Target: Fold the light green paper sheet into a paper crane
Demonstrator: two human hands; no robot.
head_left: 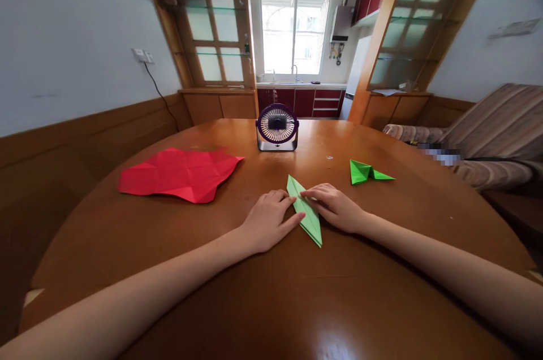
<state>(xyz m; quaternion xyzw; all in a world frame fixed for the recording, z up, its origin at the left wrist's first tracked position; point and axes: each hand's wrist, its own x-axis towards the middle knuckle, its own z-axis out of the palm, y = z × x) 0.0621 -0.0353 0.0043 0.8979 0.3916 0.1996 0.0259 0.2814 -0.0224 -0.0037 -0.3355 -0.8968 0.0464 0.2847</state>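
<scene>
A light green folded paper (311,224), long and narrow with pointed ends, lies slantwise on the table between my hands. A crease runs along its length. My left hand (268,220) holds it at the left edge, with the thumb on the paper and the fingertips farther up the edge. From the right, my right hand (337,206) presses its fingertips on the upper middle of the paper, its thumb tucked partly out of sight. Farther right lies a bright green folded paper (361,172) with a standing peak and a pointed tail.
A creased red paper sheet (182,175) lies on the left side of the brown wooden table (237,303). Beyond my hands a small purple fan (278,125) stands on its stand. A striped sofa (496,128) is at the right, past the table edge.
</scene>
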